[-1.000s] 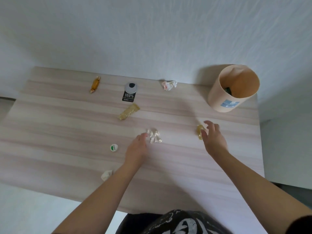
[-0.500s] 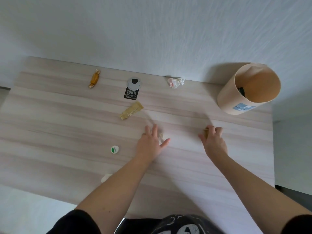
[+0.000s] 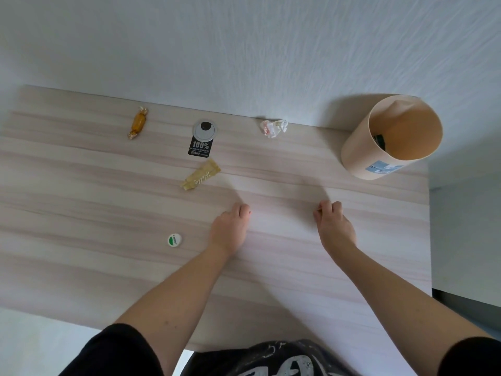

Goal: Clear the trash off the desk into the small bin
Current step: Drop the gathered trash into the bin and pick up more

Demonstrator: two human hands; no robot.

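Both fists, left hand (image 3: 230,226) and right hand (image 3: 334,226), are curling shut, contents hidden; I'm still facing candy (image 3: 137,122), tissue (image 3: 273,128), wrapper (image 3: 201,175), cap (image 3: 174,240) outside bin (image 3: 357,156).

A single wide-angle view from the person's head looks forward and steeply down. It sits close above the near edge of the worktop (image 3: 81,213), so both forearms run up from the bottom of the frame. The far edge meets the white wall (image 3: 244,50), which fills the upper third. The worktop's right end shows; its left end is cut off.
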